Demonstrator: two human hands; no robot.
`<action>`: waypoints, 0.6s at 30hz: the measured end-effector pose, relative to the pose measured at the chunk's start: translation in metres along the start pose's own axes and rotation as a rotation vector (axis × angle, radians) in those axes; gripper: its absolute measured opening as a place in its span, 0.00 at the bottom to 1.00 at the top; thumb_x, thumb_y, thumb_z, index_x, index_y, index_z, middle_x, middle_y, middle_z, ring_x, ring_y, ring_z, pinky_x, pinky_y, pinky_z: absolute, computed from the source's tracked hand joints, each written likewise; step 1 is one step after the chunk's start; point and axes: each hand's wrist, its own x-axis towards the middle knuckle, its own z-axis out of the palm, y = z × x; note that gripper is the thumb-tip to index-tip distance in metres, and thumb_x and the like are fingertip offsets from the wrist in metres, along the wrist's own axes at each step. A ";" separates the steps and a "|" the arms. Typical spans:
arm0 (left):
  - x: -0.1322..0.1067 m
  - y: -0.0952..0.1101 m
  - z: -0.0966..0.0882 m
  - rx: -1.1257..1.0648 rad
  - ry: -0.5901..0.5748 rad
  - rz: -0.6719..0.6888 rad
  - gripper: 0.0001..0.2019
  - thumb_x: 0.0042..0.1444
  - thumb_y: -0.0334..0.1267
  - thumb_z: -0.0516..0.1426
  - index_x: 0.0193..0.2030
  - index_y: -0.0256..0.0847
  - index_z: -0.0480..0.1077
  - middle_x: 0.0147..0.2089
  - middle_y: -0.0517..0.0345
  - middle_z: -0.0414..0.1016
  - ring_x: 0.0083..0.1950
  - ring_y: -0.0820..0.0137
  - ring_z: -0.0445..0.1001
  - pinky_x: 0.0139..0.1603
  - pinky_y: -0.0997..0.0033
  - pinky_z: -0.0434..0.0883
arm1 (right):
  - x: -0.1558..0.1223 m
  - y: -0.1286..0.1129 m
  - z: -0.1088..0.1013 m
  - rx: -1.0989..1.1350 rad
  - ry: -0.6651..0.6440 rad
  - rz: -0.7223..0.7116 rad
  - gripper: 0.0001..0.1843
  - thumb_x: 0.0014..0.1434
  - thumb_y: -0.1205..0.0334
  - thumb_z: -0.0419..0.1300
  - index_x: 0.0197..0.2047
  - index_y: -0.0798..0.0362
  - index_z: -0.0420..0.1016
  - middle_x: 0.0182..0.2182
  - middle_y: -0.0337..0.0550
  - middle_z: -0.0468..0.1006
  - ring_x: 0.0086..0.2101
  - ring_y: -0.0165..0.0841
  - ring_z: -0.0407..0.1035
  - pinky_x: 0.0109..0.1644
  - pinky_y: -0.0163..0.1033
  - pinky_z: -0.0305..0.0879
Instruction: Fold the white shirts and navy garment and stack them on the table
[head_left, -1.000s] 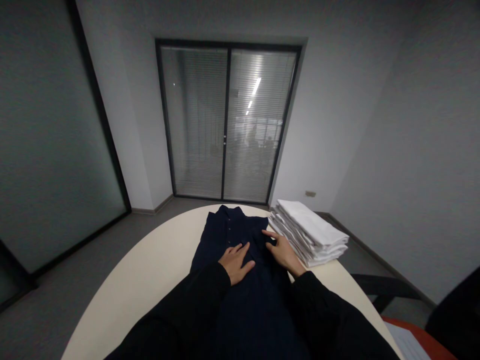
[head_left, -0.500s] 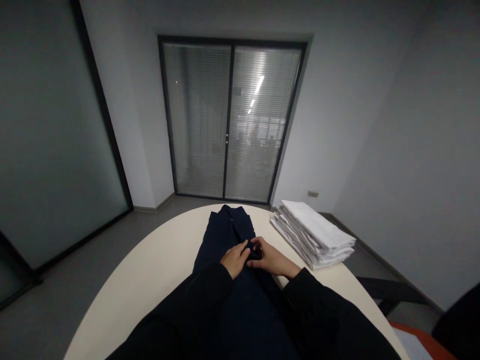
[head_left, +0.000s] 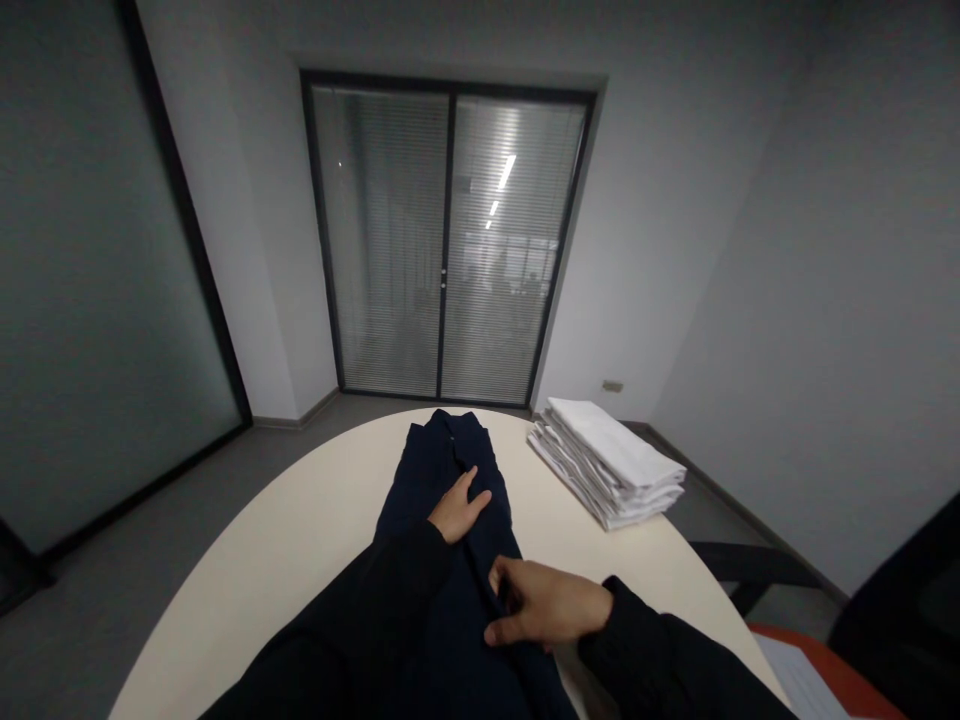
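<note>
A dark navy garment point(head_left: 435, 480), folded long and narrow, lies on the round cream table point(head_left: 315, 520). Its far end has a collar-like shape and a small pale dot. My left hand point(head_left: 459, 508) rests flat on its middle, fingers stretched forward and thumb out to the side. Closer to me, my right hand point(head_left: 544, 605) is curled at the garment's right side. Its bent fingers and thumb meet the cloth along a lengthwise fold, and some fingers are hidden beneath the hand. Both dark sleeves cover part of the garment's near end.
A stack of folded white cloths point(head_left: 607, 460) stands near the table's right rim. To the right are a dark chair point(head_left: 911, 600) and an orange surface point(head_left: 847, 675) with a white sheet on it. Beyond the table is a glass door point(head_left: 442, 250) with blinds.
My right hand has moved toward me along the garment's right side, away from my left hand. The left hand stays flat near the same part of the cloth. The view has shifted slightly.
</note>
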 end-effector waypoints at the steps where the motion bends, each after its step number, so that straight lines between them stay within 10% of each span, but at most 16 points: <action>1: 0.001 -0.002 0.000 -0.011 0.022 -0.004 0.35 0.60 0.49 0.52 0.70 0.35 0.51 0.72 0.46 0.50 0.72 0.62 0.50 0.71 0.60 0.49 | 0.000 0.002 0.004 -0.007 -0.032 0.001 0.26 0.49 0.52 0.67 0.44 0.50 0.59 0.24 0.29 0.68 0.17 0.24 0.61 0.18 0.28 0.56; 9: 0.040 -0.006 -0.013 0.003 -0.029 -0.106 0.31 0.57 0.43 0.55 0.66 0.32 0.59 0.66 0.41 0.61 0.66 0.55 0.62 0.67 0.58 0.58 | 0.002 0.009 0.019 -0.073 -0.128 -0.057 0.33 0.41 0.50 0.72 0.47 0.49 0.61 0.29 0.30 0.70 0.15 0.21 0.62 0.15 0.26 0.57; 18: 0.056 -0.001 -0.004 0.091 -0.009 -0.020 0.32 0.55 0.36 0.55 0.67 0.34 0.57 0.72 0.48 0.50 0.73 0.60 0.47 0.72 0.60 0.45 | -0.015 -0.007 0.023 -0.085 -0.139 -0.050 0.46 0.45 0.50 0.70 0.62 0.52 0.56 0.21 0.29 0.72 0.16 0.26 0.66 0.19 0.27 0.61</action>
